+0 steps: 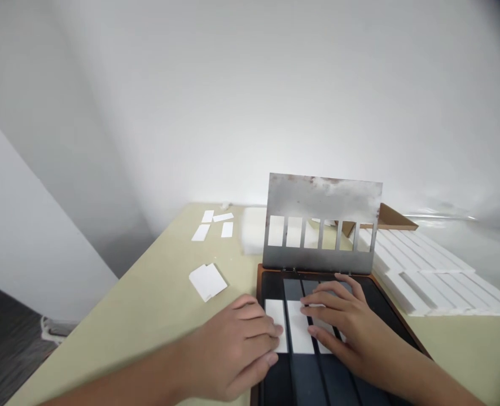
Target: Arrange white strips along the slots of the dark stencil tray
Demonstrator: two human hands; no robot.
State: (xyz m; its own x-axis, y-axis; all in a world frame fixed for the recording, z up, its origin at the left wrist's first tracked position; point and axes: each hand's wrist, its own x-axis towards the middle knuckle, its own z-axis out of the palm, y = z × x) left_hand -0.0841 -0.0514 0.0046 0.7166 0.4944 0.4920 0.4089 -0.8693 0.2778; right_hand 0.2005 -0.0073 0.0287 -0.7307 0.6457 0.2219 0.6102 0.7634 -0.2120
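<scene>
A dark jig base with a brown rim lies on the pale yellow table. Its hinged metal plate, cut with several rectangular windows, stands raised at the back. White rectangular cards lie side by side in the base's channels. My left hand rests at the left edge of the base, fingers curled, fingertips on the leftmost card. My right hand lies flat over the cards with fingers stretched out toward the left, pressing on them.
A small stack of white cards lies left of the jig, with three loose cards farther back. White foam trays and a brown cardboard piece sit to the right. The table's left edge drops to a dark floor.
</scene>
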